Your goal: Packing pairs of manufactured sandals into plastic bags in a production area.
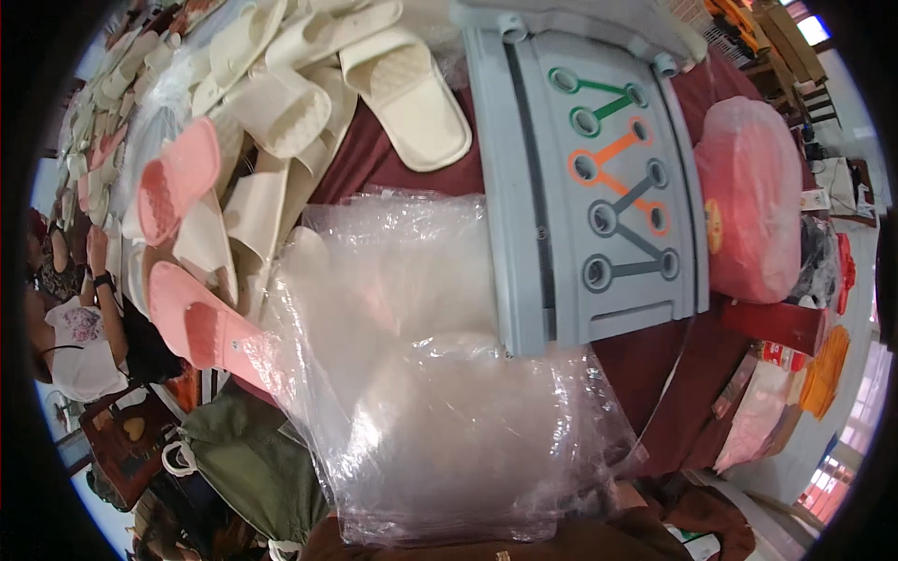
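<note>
Neither my left hand nor my right hand shows. Right in front of me lies a loose stack of clear plastic bags [440,402], wrinkled and shiny, reaching down to my brown clothing at the lower edge. A faint pinkish patch shows through the film, but I cannot make out what it is. At the stack's left side a pink slipper [201,323] lies partly under the bags. Above it another pink slipper [178,182] rests on a heap of cream slippers [281,112]. A single cream slipper [412,103] sits apart, sole down, near the far middle.
A grey plastic step stool [599,318] with coloured line patterns stands right of the bags on the dark red cloth [645,402]. Beyond it is a pink bundle [753,201] in clear wrap. A green drawstring bag [248,458] sits lower left. Another person [89,337] is at far left.
</note>
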A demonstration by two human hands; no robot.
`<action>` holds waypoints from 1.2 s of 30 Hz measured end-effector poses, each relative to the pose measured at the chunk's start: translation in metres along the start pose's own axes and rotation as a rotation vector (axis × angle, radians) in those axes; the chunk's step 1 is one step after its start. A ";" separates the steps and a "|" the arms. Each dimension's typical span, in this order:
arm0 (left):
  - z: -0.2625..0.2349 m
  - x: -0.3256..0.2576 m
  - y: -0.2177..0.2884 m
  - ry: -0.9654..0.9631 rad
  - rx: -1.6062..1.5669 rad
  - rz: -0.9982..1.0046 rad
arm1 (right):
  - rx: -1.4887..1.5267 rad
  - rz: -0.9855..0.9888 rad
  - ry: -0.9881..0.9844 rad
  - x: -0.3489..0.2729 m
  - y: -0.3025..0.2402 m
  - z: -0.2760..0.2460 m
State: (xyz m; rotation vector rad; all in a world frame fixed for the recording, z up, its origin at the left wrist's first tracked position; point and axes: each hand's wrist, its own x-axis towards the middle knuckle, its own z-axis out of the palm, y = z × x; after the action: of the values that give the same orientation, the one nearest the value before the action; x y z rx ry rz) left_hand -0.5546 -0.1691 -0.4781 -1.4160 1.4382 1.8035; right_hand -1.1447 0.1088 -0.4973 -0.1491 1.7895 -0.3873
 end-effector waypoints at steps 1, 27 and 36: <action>-0.006 0.006 0.007 0.009 0.016 0.034 | 0.022 -0.028 0.008 0.002 -0.011 -0.005; -0.038 0.017 -0.008 0.161 0.343 0.648 | 0.475 -0.539 -0.011 -0.073 0.004 0.036; -0.065 -0.022 0.028 0.540 0.290 0.712 | 0.163 -0.714 -0.274 0.021 0.041 0.025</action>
State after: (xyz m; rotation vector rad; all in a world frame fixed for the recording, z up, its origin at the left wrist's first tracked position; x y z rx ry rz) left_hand -0.5404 -0.2326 -0.4418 -1.3936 2.6264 1.5010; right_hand -1.1219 0.1362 -0.5357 -0.6996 1.3819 -0.9672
